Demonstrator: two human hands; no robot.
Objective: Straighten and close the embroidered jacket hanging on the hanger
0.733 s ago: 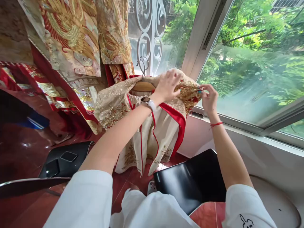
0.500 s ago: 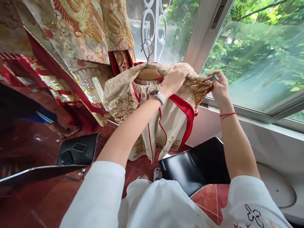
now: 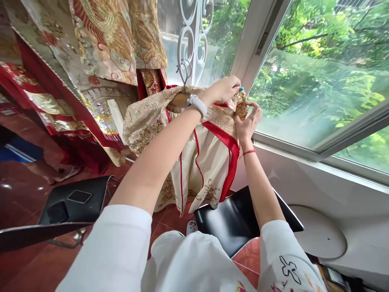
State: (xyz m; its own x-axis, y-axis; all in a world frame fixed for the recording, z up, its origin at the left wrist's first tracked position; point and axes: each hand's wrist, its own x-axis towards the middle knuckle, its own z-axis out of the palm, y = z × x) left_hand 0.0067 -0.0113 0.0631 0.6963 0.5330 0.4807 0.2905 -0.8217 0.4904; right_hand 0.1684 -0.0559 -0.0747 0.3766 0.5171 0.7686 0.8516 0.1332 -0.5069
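A cream and gold embroidered jacket (image 3: 209, 150) with red trim hangs from a wooden hanger (image 3: 179, 100) at the window. My left hand (image 3: 223, 90), with a white-strapped watch at its wrist, reaches across the shoulder; its fingers are closed at the upper edge of the gathered sleeve (image 3: 241, 106). A small teal piece (image 3: 241, 89) shows at those fingertips; what it is I cannot make out. Lower and to the right, my right hand (image 3: 249, 122) has its thumb and fingers around the bunched gold and red sleeve end. A red string circles that wrist.
More embroidered garments (image 3: 103, 44) hang at the left. White scrolled ironwork (image 3: 187, 44) stands before the window (image 3: 319, 81). A black chair (image 3: 225, 219) is below the jacket. On another black chair (image 3: 100, 202) lies a phone (image 3: 79, 196). A person's leg (image 3: 39, 166) shows at far left.
My right hand has moved left, bringing the stretched sleeve inward and bunching it. My left hand has shifted slightly up. The teal piece, earlier by my right thumb, is now at my left fingertips.
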